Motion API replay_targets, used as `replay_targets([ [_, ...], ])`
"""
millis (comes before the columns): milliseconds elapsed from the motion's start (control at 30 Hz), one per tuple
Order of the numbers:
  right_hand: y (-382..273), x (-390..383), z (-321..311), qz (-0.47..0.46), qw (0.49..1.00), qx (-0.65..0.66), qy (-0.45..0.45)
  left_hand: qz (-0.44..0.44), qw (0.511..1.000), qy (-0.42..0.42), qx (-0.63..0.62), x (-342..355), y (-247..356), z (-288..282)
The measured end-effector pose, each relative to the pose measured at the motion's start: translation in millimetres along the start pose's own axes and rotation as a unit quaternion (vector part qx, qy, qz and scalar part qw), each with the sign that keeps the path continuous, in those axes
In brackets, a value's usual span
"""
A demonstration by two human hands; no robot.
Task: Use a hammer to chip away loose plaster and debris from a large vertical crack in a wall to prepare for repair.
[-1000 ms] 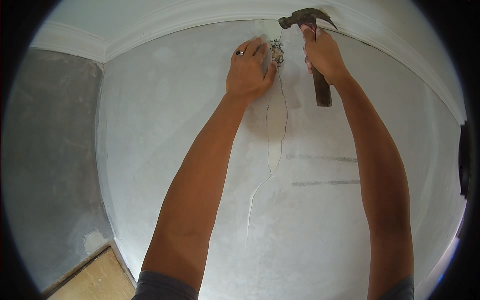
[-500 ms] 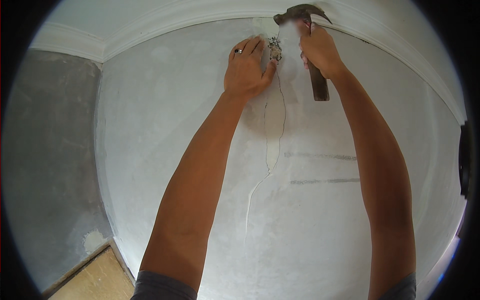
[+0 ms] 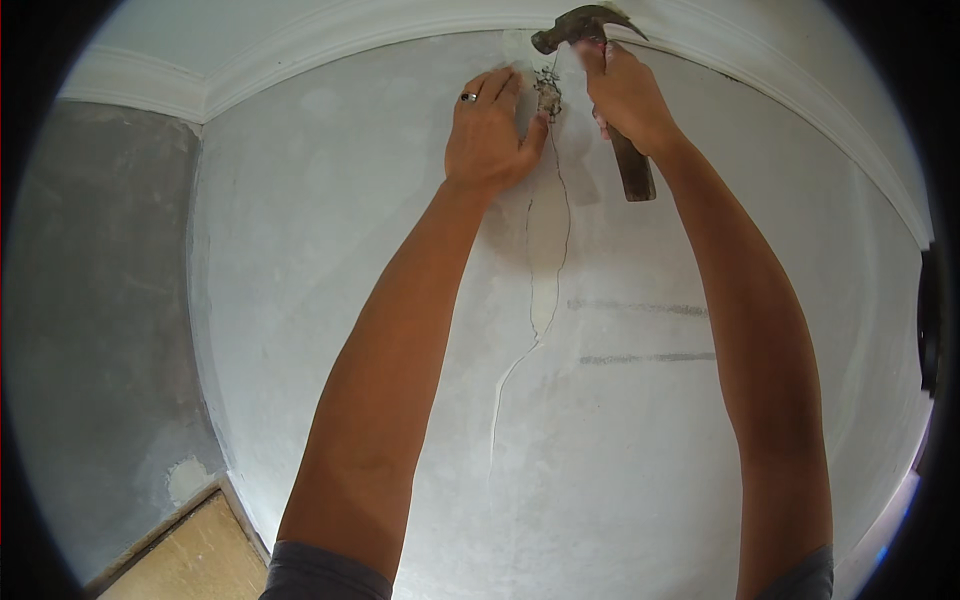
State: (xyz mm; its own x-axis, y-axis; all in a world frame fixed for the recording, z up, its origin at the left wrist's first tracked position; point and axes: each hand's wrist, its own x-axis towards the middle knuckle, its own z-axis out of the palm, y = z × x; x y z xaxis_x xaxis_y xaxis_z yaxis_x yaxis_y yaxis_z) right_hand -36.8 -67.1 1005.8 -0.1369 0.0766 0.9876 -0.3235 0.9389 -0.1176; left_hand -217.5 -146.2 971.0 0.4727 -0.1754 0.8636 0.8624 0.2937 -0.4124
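Change vs. earlier frames: hammer (image 3: 578, 27) now sits a little farther left against the wall (image 3: 300, 220). A second ago its striking face was just right of the ragged hole (image 3: 548, 98); now the face lies above the hole and slightly left of its line. The whole scene has also slid slightly up and left. The left hand (image 3: 490, 147) keeps the same place beside the hole.

Right hand (image 3: 632, 103): fingers closed around the hammer's wooden handle (image 3: 633, 172), high up near the head; handle end points down. The area by the fingertips is blurred. Striking face to the left, claw to the right, head overlapping the cornice (image 3: 330, 45) in view. Cannot tell whether the head touches any surface.

Left hand: fingers extended and slightly spread, palm toward the wall, with nothing seen in the grasp; thumb at the lower left edge of the hole. Ring (image 3: 468, 97) on one finger.

Wall: hole has a rough brownish interior and dark, broken edges. A dark crack (image 3: 568, 205) runs down from it, bounding the right side of a pale patch (image 3: 546, 240); a whitish line (image 3: 495, 410) continues below.

Markings: two roughly horizontal grey bands (image 3: 648, 358), one above the other, right of the patch; they read as smears rather than lettering.
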Motion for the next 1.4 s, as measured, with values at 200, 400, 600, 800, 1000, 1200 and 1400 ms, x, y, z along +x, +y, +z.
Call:
replay_targets([
  [200,2,5,-4,0.059,0.996,-0.024,-0.057,0.012,1.000,0.007,0.019,0,0,2],
  [400,5,12,-3,-0.028,0.999,0.021,0.001,-0.002,1.000,0.010,0.020,-1,-2,3],
  [600,7,17,2,0.007,0.993,-0.109,-0.035,-0.002,1.000,0.011,0.023,-2,-1,2],
  [800,3,16,-3,-0.021,1.000,-0.008,-0.020,-0.008,1.000,0.024,0.011,-1,-2,1],
  [1000,11,14,3,-0.040,0.988,-0.148,-0.009,-0.002,0.999,0.034,0.005,-3,-2,4],
  [1200,6,10,-4,-0.013,0.999,-0.023,-0.023,-0.008,0.999,0.039,0.014,-2,-3,2],
  [1400,7,3,-3,0.032,0.995,-0.078,-0.056,-0.002,0.999,0.034,0.011,-1,-2,3],
])
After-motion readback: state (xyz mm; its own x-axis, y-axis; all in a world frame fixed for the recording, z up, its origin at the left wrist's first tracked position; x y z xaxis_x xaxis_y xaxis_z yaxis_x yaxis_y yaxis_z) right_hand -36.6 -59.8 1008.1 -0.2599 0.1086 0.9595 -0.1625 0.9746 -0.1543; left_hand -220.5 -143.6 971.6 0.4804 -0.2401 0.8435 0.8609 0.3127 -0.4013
